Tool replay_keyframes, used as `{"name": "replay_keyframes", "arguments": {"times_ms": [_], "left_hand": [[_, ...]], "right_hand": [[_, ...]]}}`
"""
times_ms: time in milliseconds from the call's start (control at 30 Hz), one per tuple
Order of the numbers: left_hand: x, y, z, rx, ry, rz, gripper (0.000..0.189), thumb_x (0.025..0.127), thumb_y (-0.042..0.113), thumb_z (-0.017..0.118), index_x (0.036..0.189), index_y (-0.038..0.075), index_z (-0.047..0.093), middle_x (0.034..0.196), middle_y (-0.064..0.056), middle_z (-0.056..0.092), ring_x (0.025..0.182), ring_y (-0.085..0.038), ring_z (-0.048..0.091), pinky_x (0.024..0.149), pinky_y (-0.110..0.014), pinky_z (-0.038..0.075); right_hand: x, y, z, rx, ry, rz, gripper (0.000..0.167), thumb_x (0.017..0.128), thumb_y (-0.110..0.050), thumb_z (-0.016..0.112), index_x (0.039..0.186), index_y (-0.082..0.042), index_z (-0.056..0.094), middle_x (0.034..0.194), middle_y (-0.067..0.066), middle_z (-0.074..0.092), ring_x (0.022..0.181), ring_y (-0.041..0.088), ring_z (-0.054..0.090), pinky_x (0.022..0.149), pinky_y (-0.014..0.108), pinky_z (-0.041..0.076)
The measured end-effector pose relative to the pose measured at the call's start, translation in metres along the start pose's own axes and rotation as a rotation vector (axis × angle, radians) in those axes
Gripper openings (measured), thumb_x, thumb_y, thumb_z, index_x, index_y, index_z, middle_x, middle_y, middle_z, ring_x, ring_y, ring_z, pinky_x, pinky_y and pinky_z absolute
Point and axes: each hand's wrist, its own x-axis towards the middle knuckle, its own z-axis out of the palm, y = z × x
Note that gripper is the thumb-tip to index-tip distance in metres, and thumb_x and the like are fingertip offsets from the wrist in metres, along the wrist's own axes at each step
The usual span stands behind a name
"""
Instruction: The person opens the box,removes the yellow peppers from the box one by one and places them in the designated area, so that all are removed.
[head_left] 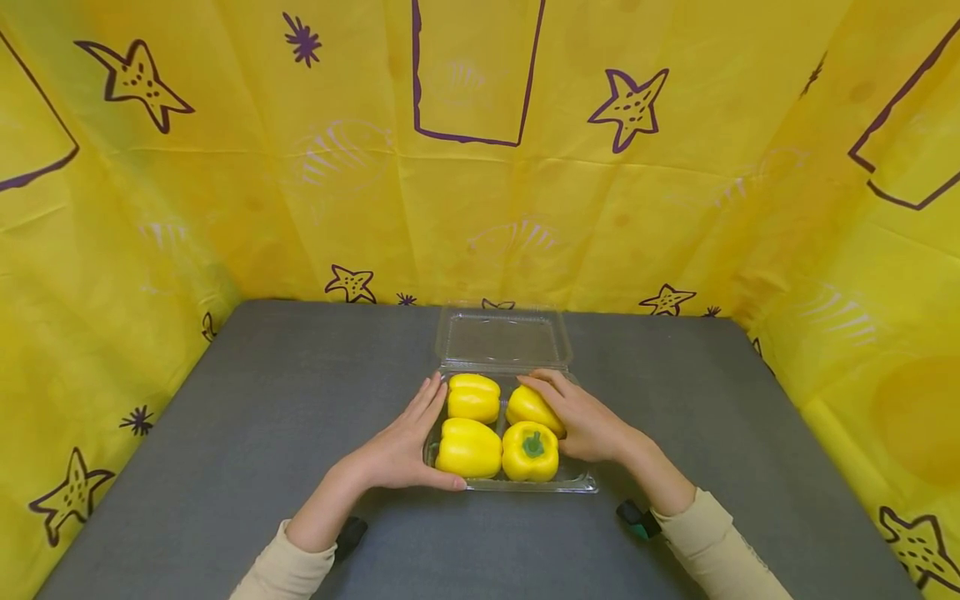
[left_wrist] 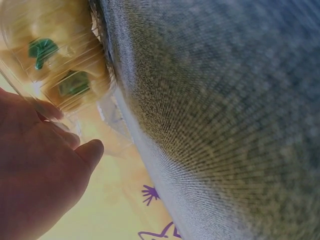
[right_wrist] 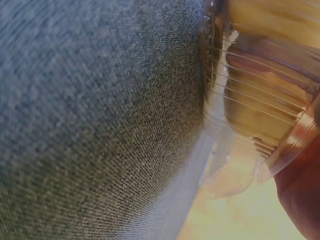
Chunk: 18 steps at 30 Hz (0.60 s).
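A clear plastic clamshell container (head_left: 585, 486) sits on the table with several yellow bell peppers inside. Two lie at the left, the back one (head_left: 473, 398) behind the front one (head_left: 469, 450). The front right pepper (head_left: 532, 462) shows its green stem. My right hand (head_left: 588, 421) holds the back right pepper (head_left: 531, 408), fingers bent over its top. Along the container's left side rests my left hand (head_left: 401, 442), fingers extended, thumb at the front edge. Green stems (left_wrist: 42, 50) show through the plastic in the left wrist view. In the right wrist view the container wall (right_wrist: 260, 100) partly covers the fingers.
The container's hinged lid (head_left: 502, 337) stands open toward the back. A dark grey tabletop (head_left: 330, 358) lies beneath everything. Yellow cloth (head_left: 480, 192) with starfish drawings hangs behind the table and along both sides.
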Motion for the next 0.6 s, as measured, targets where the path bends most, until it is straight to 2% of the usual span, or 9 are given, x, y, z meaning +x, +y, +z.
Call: {"name": "replay_keyframes", "arguments": {"times_ms": [367, 600], "left_hand": [[-0.0002, 0.0010, -0.0008, -0.013, -0.003, -0.002, 0.136, 0.065, 0.069, 0.078, 0.156, 0.014, -0.006, 0.161, 0.000, -0.019, 0.147, -0.019, -0.013, 0.114, -0.054, 0.017], [-0.0008, 0.0016, -0.0009, -0.014, 0.004, 0.002, 0.136, 0.065, 0.068, 0.079, 0.157, 0.013, -0.005, 0.161, 0.000, -0.018, 0.147, -0.020, -0.013, 0.114, -0.054, 0.017]], "right_hand": [[-0.0031, 0.0026, 0.0005, 0.103, 0.052, 0.005, 0.099, 0.067, -0.008, 0.085, 0.151, -0.013, 0.033, 0.148, 0.006, 0.031, 0.125, 0.023, 0.044, 0.098, 0.045, 0.045], [-0.0040, 0.0050, 0.0032, 0.155, 0.115, -0.009, 0.098, 0.068, -0.007, 0.085, 0.151, -0.012, 0.032, 0.148, 0.008, 0.030, 0.127, 0.025, 0.043, 0.099, 0.047, 0.044]]}}
